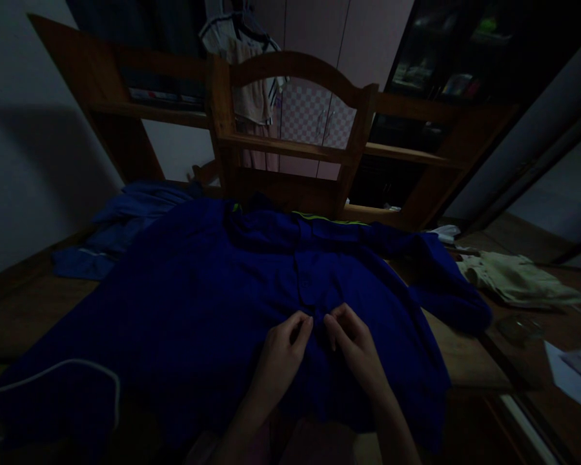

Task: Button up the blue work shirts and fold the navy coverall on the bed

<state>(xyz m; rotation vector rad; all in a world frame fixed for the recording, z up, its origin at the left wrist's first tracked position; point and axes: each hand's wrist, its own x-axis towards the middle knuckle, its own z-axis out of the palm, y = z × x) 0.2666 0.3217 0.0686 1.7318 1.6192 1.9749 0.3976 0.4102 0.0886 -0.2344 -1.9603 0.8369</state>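
A dark blue long-sleeved shirt (213,290) lies spread over a wooden bench, its collar end away from me and its front placket (304,271) running down the middle. Yellow-green trim shows near the top. At the lower end of the placket, my left hand (283,345) pinches the cloth between thumb and forefinger. Just to its right, my right hand (353,339) pinches the cloth too, with a small gap between the two hands. Any button between the fingertips is too dark to make out. One sleeve (445,284) stretches to the right.
The wooden bench back (290,152) rises beyond the shirt. Lighter blue cloth (126,216) is bunched at the left, and a pale cable (77,363) crosses the lower left. Folded light trousers (518,278), a glass dish (519,327) and papers (574,374) lie at the right.
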